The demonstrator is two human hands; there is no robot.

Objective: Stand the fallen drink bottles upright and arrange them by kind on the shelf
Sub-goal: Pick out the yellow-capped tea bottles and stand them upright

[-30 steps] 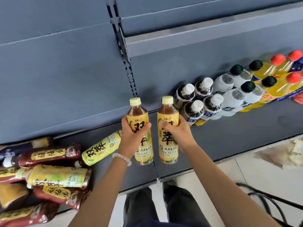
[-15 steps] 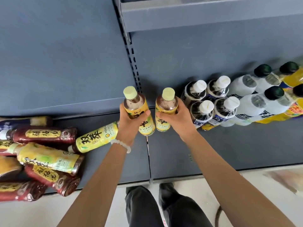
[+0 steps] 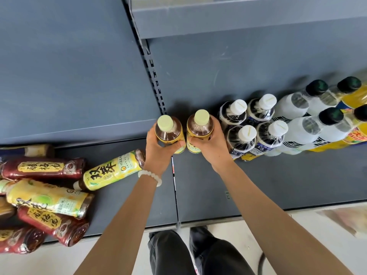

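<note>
Both yellow-labelled, pale-green-capped plastic tea bottles have moved deeper onto the grey metal shelf, left hand gripping one, right hand the other, probably being stood beside white-capped dark bottles just beyond the right hand; next, release.

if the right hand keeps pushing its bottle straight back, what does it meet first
Most likely the shelf's back panel. The right hand grips a yellow tea bottle close before it; the white-capped bottles stand just beside that path. Depth is unclear.
</note>
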